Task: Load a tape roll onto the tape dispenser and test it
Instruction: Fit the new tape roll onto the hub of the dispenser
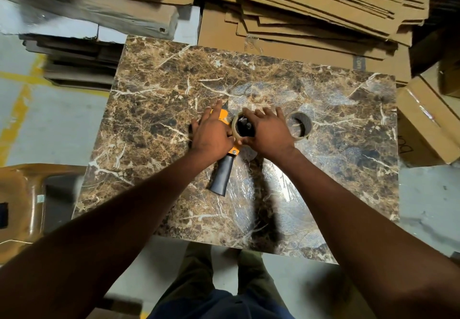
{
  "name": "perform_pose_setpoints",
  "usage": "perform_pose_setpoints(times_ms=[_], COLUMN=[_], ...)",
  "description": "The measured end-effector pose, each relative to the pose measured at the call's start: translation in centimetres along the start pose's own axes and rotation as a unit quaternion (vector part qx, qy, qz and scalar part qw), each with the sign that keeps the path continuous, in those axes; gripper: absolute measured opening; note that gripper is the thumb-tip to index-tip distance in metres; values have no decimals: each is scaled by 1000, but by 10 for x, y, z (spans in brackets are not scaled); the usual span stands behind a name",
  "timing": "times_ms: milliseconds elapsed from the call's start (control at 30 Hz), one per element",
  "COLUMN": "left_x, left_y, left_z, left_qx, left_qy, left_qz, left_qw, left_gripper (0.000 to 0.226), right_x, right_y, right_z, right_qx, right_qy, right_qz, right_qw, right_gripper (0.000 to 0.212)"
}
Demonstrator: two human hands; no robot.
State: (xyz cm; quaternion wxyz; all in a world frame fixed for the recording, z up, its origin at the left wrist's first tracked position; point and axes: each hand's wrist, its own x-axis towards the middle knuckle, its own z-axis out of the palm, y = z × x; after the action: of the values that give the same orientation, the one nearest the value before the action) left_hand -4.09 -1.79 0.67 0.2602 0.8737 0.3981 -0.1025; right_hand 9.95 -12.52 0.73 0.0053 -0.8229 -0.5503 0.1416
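An orange tape dispenser (224, 117) with a black handle (222, 175) lies flat on the marble-patterned table (154, 99). My left hand (211, 134) presses down on its orange frame, fingers spread. A clear tape roll (235, 129) sits over the dispenser's black hub, and my right hand (270, 130) grips the roll from the right side. A second tape roll (300, 124) lies flat on the table just right of my right hand. The dispenser's front end is partly hidden under my left hand.
Flattened cardboard sheets (323, 7) are stacked behind the table. A sealed carton (425, 122) stands off the right edge. A brown plastic chair (22, 199) is at the left. Grey floor with yellow lines (17, 109) lies beyond the table's left side.
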Motion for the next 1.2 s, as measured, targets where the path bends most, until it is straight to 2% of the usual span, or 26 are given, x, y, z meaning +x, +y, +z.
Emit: perform_pose_setpoints(times_ms=[333, 500, 733, 900, 1067, 1200], left_x=[2, 0, -18, -27, -28, -29], left_y=[-13, -30, -27, -23, -11, -13], left_z=[17, 14, 15, 25, 22, 25], left_qx=[-56, -94, -108, -101, -98, -123], left_qy=[49, 92, 123, 148, 150, 165], left_qz=[42, 74, 77, 7, -95, -113], left_qw=[996, 989, 984, 984, 979, 972], left_gripper=[16, 13, 23, 34, 29, 32], right_x=[3, 4, 3, 7, 8, 6], right_y=[-8, -14, -14, -23, -33, -33], right_z=[12, 8, 2, -2, -4, -5], right_qx=[-6, -8, -25, -42, -64, -57], right_qy=[4, -17, -47, -60, -61, -68], right_qz=[16, 46, 49, 43, 53, 55], right_qw=[1000, 999, 997, 996, 995, 995], right_gripper=[85, 95, 81, 76, 80, 77])
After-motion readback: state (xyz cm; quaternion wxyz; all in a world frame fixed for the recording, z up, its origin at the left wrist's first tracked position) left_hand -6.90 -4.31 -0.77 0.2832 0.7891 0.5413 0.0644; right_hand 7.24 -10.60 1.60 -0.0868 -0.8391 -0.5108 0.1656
